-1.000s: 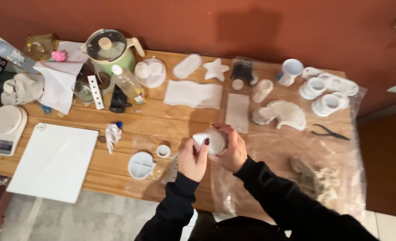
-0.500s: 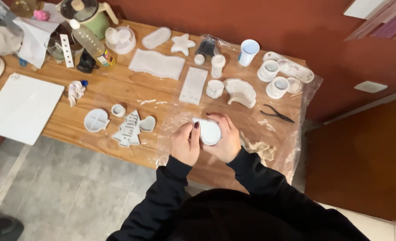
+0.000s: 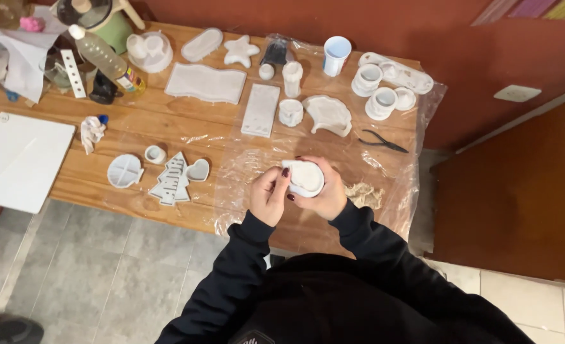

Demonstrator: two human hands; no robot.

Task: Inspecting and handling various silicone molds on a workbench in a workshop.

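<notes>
so both hands are on a small white round mould (image 3: 304,176), held just above the near edge of the wooden table (image 3: 167,130), over the crinkly clear plastic sheet (image 3: 257,165) that covers the right half of it; the right hand (image 3: 324,197) cups it from underneath and behind with fingers curled around its side, while the left hand (image 3: 271,194) pinches its left rim with thumb and fingertips pressed together, dark nail polish showing; the table is warm plank wood and runs against a dark red wall (image 3: 371,22) at 12 o'clock; grey stone-look floor tiles (image 3: 104,267) show at 7 o'clock, and a brown wooden door or panel (image 3: 518,191) sits at 3 o'clock with paler tiles below it; at 9 o'clock from the hands lie a white tree-shaped piece (image 3: 172,179), a little heart (image 3: 198,169) and a round divided dish (image 3: 124,171); a flat white board (image 3: 18,159) hangs at the far left edge; up at 12 there's a rectangular mould (image 3: 260,109), a wavy tray (image 3: 207,83), a star (image 3: 241,51) and a white cup (image 3: 336,55); at 1 o'clock, black pliers (image 3: 384,141) on the plastic; a clear bottle (image 3: 104,57) and green pot (image 3: 107,22) crowd the far-left corner; some beige fibre scraps (image 3: 365,194) lie just beside the right wrist.
</notes>
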